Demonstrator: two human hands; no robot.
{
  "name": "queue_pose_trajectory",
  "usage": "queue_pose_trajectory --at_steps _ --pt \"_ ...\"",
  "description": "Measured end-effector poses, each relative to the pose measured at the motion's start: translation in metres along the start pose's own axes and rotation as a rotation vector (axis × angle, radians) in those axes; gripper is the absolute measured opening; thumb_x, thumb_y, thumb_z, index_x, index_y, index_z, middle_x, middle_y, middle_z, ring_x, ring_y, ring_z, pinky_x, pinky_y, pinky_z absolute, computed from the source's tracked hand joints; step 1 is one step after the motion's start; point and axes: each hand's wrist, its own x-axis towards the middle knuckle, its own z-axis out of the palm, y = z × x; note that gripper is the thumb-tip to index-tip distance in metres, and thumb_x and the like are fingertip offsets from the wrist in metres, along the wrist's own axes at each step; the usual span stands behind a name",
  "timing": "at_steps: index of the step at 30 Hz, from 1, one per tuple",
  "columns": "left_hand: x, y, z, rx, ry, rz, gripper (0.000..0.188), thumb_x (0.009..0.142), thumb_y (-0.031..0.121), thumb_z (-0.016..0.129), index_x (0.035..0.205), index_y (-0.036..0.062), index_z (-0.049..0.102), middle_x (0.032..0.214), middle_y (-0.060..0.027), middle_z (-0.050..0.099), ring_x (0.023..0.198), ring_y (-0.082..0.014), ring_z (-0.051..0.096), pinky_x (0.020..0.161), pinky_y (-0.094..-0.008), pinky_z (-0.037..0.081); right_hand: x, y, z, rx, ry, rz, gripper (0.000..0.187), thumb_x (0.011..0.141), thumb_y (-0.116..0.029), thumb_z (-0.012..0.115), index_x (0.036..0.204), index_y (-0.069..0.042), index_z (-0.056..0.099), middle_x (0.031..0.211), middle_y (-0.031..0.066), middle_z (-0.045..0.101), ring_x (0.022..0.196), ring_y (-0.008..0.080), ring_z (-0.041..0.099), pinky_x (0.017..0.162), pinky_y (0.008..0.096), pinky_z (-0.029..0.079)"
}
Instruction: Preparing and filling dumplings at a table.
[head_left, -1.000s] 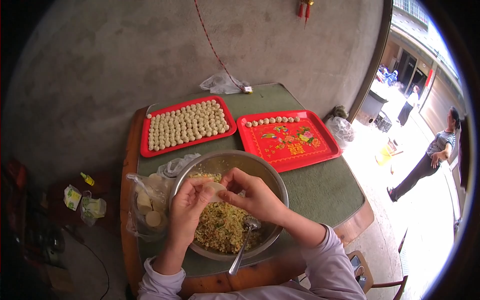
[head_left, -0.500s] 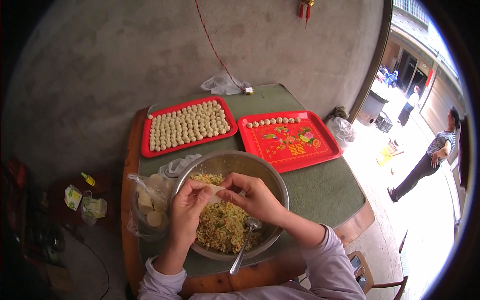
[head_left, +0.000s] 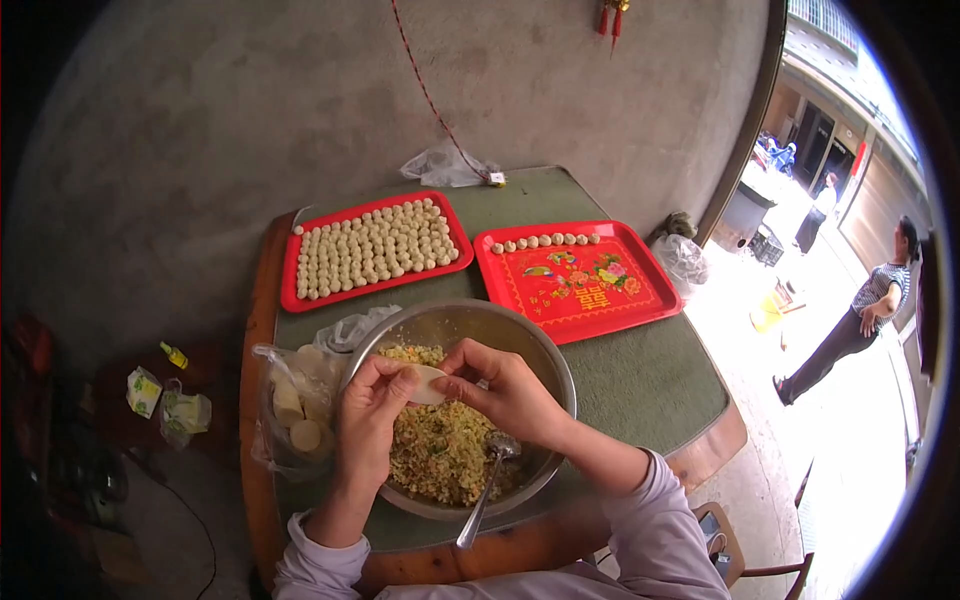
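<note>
Between my two hands, over a large metal bowl (head_left: 562, 400), is a pale round dough wrapper (head_left: 428, 386). My left hand (head_left: 375, 410) pinches its left edge with thumb and fingers. The right edge is pinched by my right hand (head_left: 505, 395). Chopped yellow-green filling (head_left: 440, 455) lies in the bowl, and a metal spoon (head_left: 487, 490) rests in it with its handle over the near rim. Left of the bowl, a clear plastic bag (head_left: 268, 440) holds stacks of round wrappers (head_left: 306, 435).
A red tray (head_left: 290, 290) at the far left carries rows of small dumplings (head_left: 375, 250). Another red tray (head_left: 520, 300), patterned, has one row along its far edge. Plastic bags lie by the wall and beside the right tray. Two people stand outside the doorway at right.
The wrapper is turned a little, showing more of its flat face between my fingers. Both hands stay over the bowl, and the view has shifted slightly.
</note>
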Motion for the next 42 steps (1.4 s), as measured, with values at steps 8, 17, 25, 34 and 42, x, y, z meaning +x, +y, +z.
queue_pose_trajectory --at_steps 8,17,25,34,42 --pt "-0.001 0.007 0.007 0.050 0.002 -0.041 0.008 0.092 0.013 0.061 0.095 0.0064 0.058 0.091 0.0016 0.059 0.085 -0.0060 0.053 0.077 -0.0221 0.042 0.000 0.001 -0.002 0.009 0.004 0.009 0.012 0.094 -0.012 0.058 0.097 -0.001 0.055 0.083 0.0017 0.060 0.077 0.0055 0.053 0.069 0.0253 0.047" --pt "-0.003 0.008 0.007 -0.009 -0.010 -0.053 0.012 0.093 0.014 0.061 0.098 0.0039 0.059 0.093 -0.0007 0.060 0.083 -0.0067 0.055 0.075 -0.0215 0.044 0.000 0.007 -0.001 0.097 -0.075 0.062 0.014 0.093 -0.013 0.060 0.098 -0.001 0.054 0.084 0.0000 0.060 0.079 0.0043 0.053 0.070 0.0235 0.047" --pt "-0.002 0.002 0.000 0.032 -0.009 -0.002 0.012 0.093 0.015 0.061 0.094 0.0033 0.058 0.092 -0.0027 0.062 0.080 -0.0085 0.057 0.069 -0.0226 0.047 -0.001 0.010 0.001 0.175 -0.103 0.087 0.015 0.092 -0.012 0.062 0.098 -0.002 0.054 0.087 -0.0011 0.060 0.081 0.0041 0.054 0.071 0.0228 0.046" --pt "-0.001 0.006 0.005 0.025 -0.099 -0.108 0.013 0.094 0.015 0.059 0.101 0.0041 0.055 0.096 -0.0033 0.062 0.084 -0.0086 0.057 0.074 -0.0238 0.047 0.000 0.004 -0.003 0.135 0.000 0.071 0.020 0.092 -0.017 0.064 0.101 -0.003 0.054 0.087 -0.0021 0.057 0.080 0.0041 0.051 0.070 0.0232 0.045" --pt "-0.002 0.007 0.011 -0.006 -0.069 -0.085 0.013 0.094 0.013 0.059 0.103 0.0040 0.056 0.099 -0.0024 0.061 0.089 -0.0076 0.056 0.082 -0.0227 0.045 0.000 0.006 -0.003 -0.046 -0.055 -0.009 0.020 0.090 -0.016 0.064 0.099 -0.002 0.053 0.081 0.0071 0.058 0.074 0.0139 0.056 0.066 0.0287 0.047"
